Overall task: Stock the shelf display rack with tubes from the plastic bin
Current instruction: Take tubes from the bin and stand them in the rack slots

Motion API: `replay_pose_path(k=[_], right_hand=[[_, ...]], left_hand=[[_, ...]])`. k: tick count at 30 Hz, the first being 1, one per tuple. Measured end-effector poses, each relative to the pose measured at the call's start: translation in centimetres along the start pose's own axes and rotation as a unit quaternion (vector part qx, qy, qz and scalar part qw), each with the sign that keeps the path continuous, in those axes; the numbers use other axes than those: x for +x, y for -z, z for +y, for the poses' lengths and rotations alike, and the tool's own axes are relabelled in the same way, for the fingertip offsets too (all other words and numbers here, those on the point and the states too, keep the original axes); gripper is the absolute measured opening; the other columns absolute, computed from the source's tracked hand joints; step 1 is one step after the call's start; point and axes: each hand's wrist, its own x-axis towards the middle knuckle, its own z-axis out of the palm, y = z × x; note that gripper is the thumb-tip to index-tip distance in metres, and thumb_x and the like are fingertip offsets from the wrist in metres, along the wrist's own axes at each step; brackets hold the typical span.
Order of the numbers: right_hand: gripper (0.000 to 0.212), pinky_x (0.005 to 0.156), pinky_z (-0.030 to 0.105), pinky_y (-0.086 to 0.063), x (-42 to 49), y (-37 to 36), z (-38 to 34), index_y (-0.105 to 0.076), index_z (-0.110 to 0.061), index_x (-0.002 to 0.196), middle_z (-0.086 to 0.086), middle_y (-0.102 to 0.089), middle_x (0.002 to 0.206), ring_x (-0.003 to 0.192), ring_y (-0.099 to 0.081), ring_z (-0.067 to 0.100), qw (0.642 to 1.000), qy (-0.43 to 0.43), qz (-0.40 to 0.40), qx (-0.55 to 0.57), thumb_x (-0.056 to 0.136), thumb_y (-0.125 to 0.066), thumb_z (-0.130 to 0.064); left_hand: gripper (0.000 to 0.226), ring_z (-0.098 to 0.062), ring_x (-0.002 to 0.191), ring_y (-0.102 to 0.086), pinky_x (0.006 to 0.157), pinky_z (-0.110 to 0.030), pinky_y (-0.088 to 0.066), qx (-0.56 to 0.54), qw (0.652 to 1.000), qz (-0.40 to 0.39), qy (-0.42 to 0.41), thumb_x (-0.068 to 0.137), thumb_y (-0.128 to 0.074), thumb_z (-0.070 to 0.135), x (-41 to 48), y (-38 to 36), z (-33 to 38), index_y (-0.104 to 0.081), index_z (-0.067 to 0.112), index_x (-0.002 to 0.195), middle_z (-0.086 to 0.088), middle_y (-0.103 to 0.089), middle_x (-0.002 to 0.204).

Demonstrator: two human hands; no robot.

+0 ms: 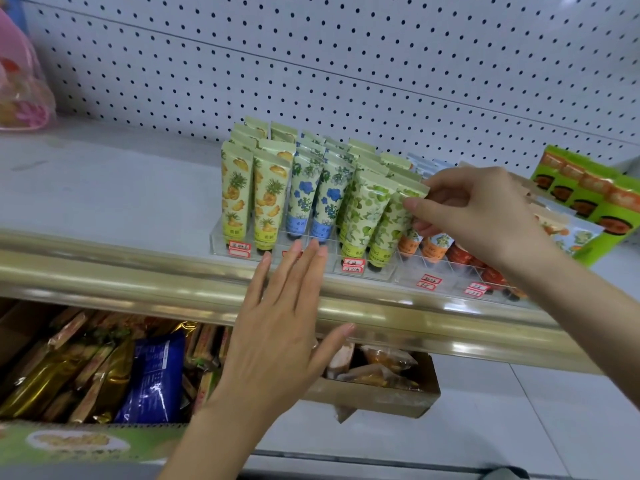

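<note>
Right hand (485,216) is at the rack (410,273): thumb and forefinger pinch the flat top end of a leaf tube (393,223), the front one in the right-hand green row, cap down in its slot and tilted back. Left hand (287,313) is flat, fingers straight and close together, tips up at the rack's clear front wall below the blue tubes (304,199). Whether they touch it, I can't tell.

The rack sits on the shelf (104,188) just behind the gold rail (138,268), with pegboard (346,64) at the back. Left to right: two rows of pineapple tubes (237,199), two of blue tubes, two of green leaf, then orange tubes (434,247) and red tubes (462,256) partly behind the right hand. All stand cap down.

Writing now: "ING" shows near the base of the neighbouring green tube, and the rest of the print is too small. Red-and-white tags (353,265) on the rack front carry handwriting I can't read.

Green boxes (588,192) far right, a pink bag (20,81) far left. Below the rail, a blue packet (152,379) lies among gold wrappers (45,379), with a cardboard box (374,396) beside.
</note>
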Motion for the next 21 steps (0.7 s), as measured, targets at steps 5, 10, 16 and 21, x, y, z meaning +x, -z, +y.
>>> replay_pose_path(k=[5,10,16,21], right_hand=[[0.009,0.070,0.033,-0.058,-0.6,0.5,0.3,-0.065,-0.020,0.085,-0.001,-0.070,0.074,0.061,-0.069,0.011,1.000,0.002,0.011,-0.013,0.082,-0.072,-0.026],[0.042,0.073,0.035,-0.052,-4.0,1.2,1.7,-0.060,-0.022,0.123,0.003,-0.065,0.108,0.087,-0.066,0.022,0.949,0.164,0.064,-0.262,0.087,-0.058,-0.042],[0.078,0.110,0.044,-0.028,-10.7,1.9,6.0,-0.026,-0.008,0.149,0.013,-0.032,0.152,0.137,-0.033,0.030,0.902,0.204,-0.041,-0.378,0.090,-0.032,-0.060],[0.090,0.116,0.034,-0.011,-14.5,2.0,8.8,-0.012,-0.009,0.152,0.009,-0.014,0.159,0.145,-0.016,0.023,0.920,0.132,-0.107,-0.354,0.084,-0.020,-0.067]], left_hand=[[0.077,-0.022,0.148,-0.016,0.118,-0.047,-0.012,0.010,1.000,-0.015,0.004,0.096,-0.025,0.062,0.1,0.2,0.2,-0.018,0.009,0.152,-0.008,-0.021,0.159],[0.081,-0.025,0.148,-0.013,0.117,-0.055,-0.010,0.054,0.997,-0.051,0.010,0.094,-0.023,0.067,-0.8,0.8,2.2,-0.020,0.011,0.153,-0.011,-0.017,0.160],[0.083,-0.029,0.147,-0.018,0.116,-0.057,-0.013,0.092,0.990,-0.100,-0.037,0.092,-0.026,0.067,-5.6,0.5,5.8,-0.027,0.008,0.150,-0.015,-0.021,0.158],[0.082,-0.027,0.146,-0.022,0.116,-0.055,-0.015,0.087,0.985,-0.140,-0.055,0.091,-0.026,0.068,-8.8,-0.4,7.8,-0.031,0.010,0.149,-0.014,-0.027,0.156]])
